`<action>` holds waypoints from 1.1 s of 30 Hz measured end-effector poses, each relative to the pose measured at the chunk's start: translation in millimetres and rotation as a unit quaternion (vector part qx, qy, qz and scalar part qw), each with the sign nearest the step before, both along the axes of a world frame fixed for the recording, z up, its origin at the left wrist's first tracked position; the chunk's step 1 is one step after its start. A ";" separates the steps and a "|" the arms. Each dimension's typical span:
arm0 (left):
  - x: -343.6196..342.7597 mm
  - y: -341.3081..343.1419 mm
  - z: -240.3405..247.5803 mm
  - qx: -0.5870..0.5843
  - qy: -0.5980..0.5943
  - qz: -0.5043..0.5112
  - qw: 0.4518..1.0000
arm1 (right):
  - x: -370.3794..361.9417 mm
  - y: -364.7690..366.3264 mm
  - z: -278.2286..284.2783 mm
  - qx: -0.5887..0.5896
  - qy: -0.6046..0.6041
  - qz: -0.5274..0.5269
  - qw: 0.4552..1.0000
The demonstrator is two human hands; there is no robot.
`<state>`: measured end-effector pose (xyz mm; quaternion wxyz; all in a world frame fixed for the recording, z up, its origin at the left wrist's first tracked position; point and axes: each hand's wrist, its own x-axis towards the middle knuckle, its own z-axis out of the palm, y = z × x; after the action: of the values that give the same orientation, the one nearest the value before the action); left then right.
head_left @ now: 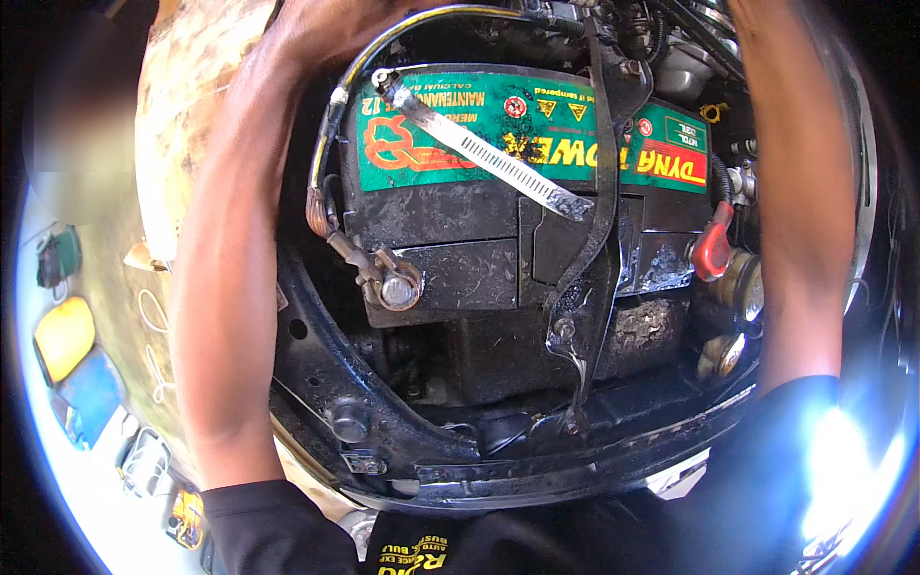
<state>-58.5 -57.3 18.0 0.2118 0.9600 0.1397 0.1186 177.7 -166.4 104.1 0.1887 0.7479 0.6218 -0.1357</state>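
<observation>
My left arm (230, 287) reaches up the left side and bends at the top edge, its hand outside the picture. My right arm (800, 211) runs up past the top edge, and that hand is also out of sight. Between them lies a black car battery (441, 216) with a green label, seated in an engine bay. A black hold-down bracket (599, 192) crosses it. A tool with a flat, notched silver handle (503, 168) rests slantwise on top, untouched by any visible hand. A clamp (398, 287) sits on the left terminal; a red terminal cover (712, 244) hangs at the right.
A yellow-striped cable (383, 43) curves around the battery's left corner. The black front crossmember (537, 470) runs along my body. To the left, a brown stained surface (144, 364) borders a yellow pad (65, 338) and a blue object (91, 398). Glare washes out the lower right.
</observation>
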 end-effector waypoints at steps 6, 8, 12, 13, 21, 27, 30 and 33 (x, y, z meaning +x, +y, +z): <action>-4.4 -0.8 -6.1 -0.007 -0.050 0.010 0.999 | 0.6 4.1 3.9 0.010 0.005 -0.003 1.000; -4.6 -5.3 -0.7 -0.027 -0.056 0.006 0.998 | 2.4 3.1 4.3 0.013 0.008 -0.006 1.000; -2.4 -5.0 -5.4 -0.044 -0.062 0.031 0.997 | 3.4 3.8 5.5 0.021 0.014 -0.010 1.000; -1.4 -7.3 -2.3 -0.039 -0.058 0.032 0.997 | 4.6 3.0 6.3 0.024 0.015 -0.013 1.000; -5.1 13.0 -27.6 0.051 -0.103 -0.034 0.993 | -0.4 11.0 -5.5 0.091 0.028 -0.106 0.990; -1.0 10.4 -23.7 0.003 -0.158 -0.030 0.987 | 2.4 -3.8 -10.5 0.201 0.118 -0.050 0.971; 2.7 3.0 -10.8 -0.013 -0.154 -0.034 0.987 | 3.8 -15.1 -15.8 0.229 0.134 -0.063 0.962; 0.8 4.2 -6.9 -0.060 -0.171 -0.001 0.984 | -4.6 -27.7 -31.6 0.340 0.173 -0.105 0.919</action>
<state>-57.7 -53.1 11.1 0.2900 0.9112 0.1079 0.2719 173.1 -194.1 72.5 -0.2025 0.7926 0.5718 -0.0628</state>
